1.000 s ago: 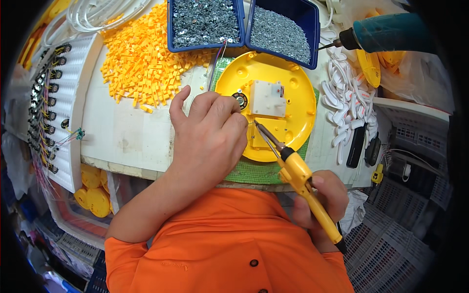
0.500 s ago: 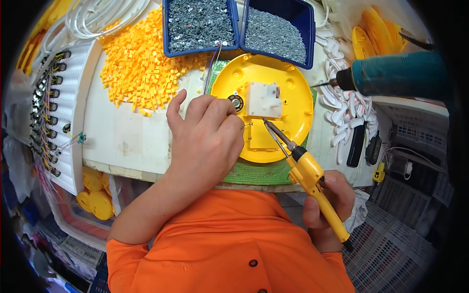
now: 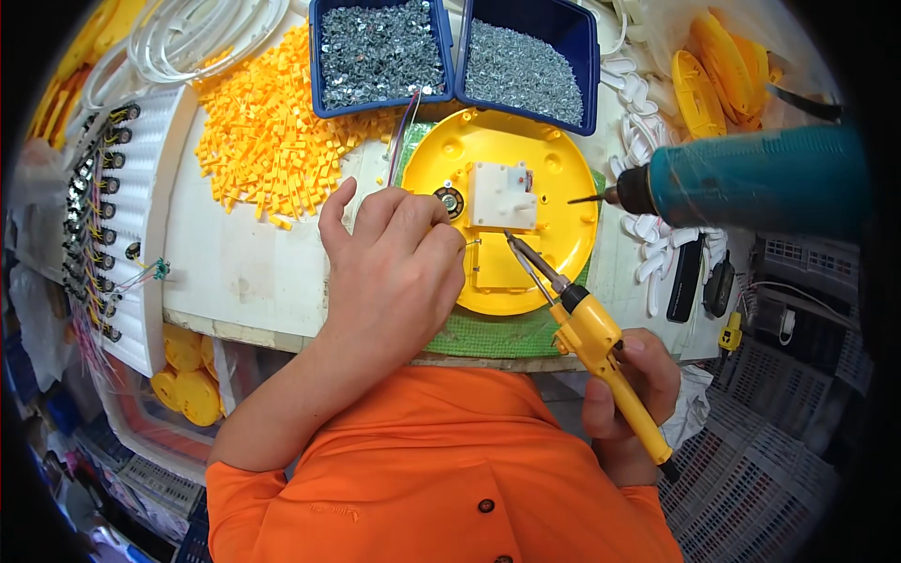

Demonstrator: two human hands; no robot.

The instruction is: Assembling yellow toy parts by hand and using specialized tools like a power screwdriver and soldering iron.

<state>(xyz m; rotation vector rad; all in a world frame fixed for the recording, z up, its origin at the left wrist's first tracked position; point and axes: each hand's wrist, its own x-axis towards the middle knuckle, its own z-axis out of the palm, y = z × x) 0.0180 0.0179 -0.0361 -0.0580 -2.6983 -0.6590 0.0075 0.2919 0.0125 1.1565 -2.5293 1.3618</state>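
Note:
A round yellow plastic shell [image 3: 568,249] lies on a green mat [image 3: 488,336] in front of me. Inside it sit a white box-shaped unit [image 3: 500,195], a small round black speaker [image 3: 450,201] and a yellow rectangular compartment [image 3: 500,261]. My left hand [image 3: 389,263] is over the shell's left side, fingers curled together; their tips and whatever they pinch are hidden. Wrapped in my right hand [image 3: 638,380] is a yellow soldering iron [image 3: 591,328]. Its tip is between the white unit and the compartment; whether it touches cannot be made out.
A teal power screwdriver [image 3: 751,183] juts in from the right, its bit over the shell's edge. Two blue bins [image 3: 450,61] of small metal parts stand behind. To the left are a yellow pile of small pieces [image 3: 272,131] and a white foam tray [image 3: 141,235] with wired speakers.
The whole view has shifted slightly. The teal screwdriver appears further left and lower, its bit now over the shell. Both hands and the soldering iron keep nearly the same pose.

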